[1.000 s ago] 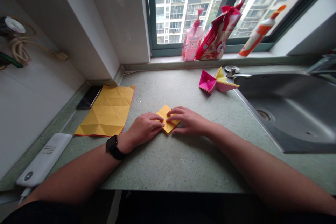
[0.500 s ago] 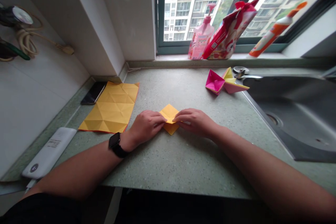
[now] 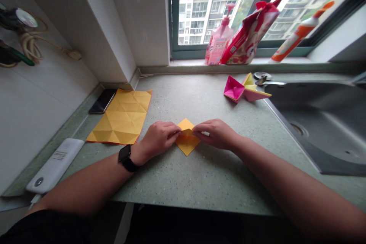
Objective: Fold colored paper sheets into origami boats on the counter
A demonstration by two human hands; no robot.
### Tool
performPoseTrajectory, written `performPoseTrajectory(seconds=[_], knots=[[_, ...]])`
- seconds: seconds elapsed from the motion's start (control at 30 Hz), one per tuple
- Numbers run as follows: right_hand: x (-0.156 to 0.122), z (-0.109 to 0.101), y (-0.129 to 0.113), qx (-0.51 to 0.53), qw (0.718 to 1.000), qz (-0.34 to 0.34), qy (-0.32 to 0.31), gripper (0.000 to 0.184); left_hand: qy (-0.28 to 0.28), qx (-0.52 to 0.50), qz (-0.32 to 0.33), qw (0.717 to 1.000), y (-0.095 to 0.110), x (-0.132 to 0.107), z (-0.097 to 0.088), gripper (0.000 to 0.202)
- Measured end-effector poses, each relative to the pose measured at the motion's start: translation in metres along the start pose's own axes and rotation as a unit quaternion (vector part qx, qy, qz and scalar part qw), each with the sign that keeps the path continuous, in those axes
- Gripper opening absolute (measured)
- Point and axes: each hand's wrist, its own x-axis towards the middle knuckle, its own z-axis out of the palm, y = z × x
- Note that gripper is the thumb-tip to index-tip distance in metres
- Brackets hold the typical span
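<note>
A small folded piece of yellow origami paper (image 3: pixel 187 144), diamond-shaped, is held low over the counter in front of me. My left hand (image 3: pixel 160 137) pinches its left side between thumb and fingers. On the opposite side, my right hand (image 3: pixel 215 133) grips the paper with its fingertips. A raised fold runs across the middle between both hands. Larger creased yellow sheets (image 3: pixel 122 116) with an orange-red edge lie to the left of my left hand.
Pink and yellow folded paper shapes (image 3: pixel 234 89) sit at the back right, beside a steel sink (image 3: pixel 328 129). A phone (image 3: pixel 102 101) and a white power bank (image 3: pixel 55 166) lie at left. A pump bottle (image 3: pixel 219 42) stands on the windowsill.
The folded paper's near part now shows larger and its far part smaller, with the middle fold raised. Both hands keep their pinch and have barely moved.
</note>
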Motion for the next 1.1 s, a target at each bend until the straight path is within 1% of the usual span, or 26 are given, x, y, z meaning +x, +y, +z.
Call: performPoseTrajectory(seconds=[0.2, 0.33, 0.53, 0.73, 0.77, 0.87, 0.9, 0.93, 1.03, 1.1], knots=[[0.0, 0.001, -0.001, 0.014, 1.0, 0.019, 0.008, 0.021, -0.002, -0.064, -0.026, 0.998, 0.005, 0.001, -0.003, 0.015], [0.002, 0.001, -0.001, 0.013, 0.999, 0.033, 0.007, 0.02, -0.01, -0.083, -0.048, 0.995, 0.009, 0.001, -0.005, 0.016], [0.005, 0.003, 0.001, -0.001, 0.998, 0.064, -0.005, 0.017, -0.017, -0.076, -0.078, 0.994, 0.005, 0.004, -0.003, 0.019], [0.008, 0.007, 0.001, -0.036, 0.995, 0.093, -0.002, 0.02, -0.021, -0.049, -0.093, 0.994, 0.0, 0.007, 0.002, 0.021], [0.008, 0.008, 0.001, -0.044, 0.994, 0.099, 0.001, 0.02, -0.02, -0.046, -0.094, 0.994, -0.001, 0.007, 0.003, 0.024], [0.009, 0.01, 0.002, -0.059, 0.991, 0.12, 0.015, 0.021, -0.015, -0.04, -0.091, 0.995, -0.003, 0.007, 0.006, 0.041], [0.009, 0.01, 0.004, -0.062, 0.99, 0.126, 0.02, 0.021, -0.016, -0.039, -0.085, 0.996, -0.003, 0.007, 0.006, 0.043], [0.009, 0.011, 0.005, -0.065, 0.989, 0.133, 0.024, 0.021, -0.02, -0.037, -0.075, 0.996, -0.004, 0.007, 0.007, 0.041], [0.008, 0.012, 0.009, -0.071, 0.986, 0.146, 0.035, 0.02, -0.041, -0.019, -0.043, 0.998, -0.004, 0.007, 0.007, 0.026], [0.008, 0.013, 0.012, -0.073, 0.985, 0.151, 0.042, 0.019, -0.053, -0.003, -0.029, 0.998, -0.004, 0.007, 0.008, 0.021]])
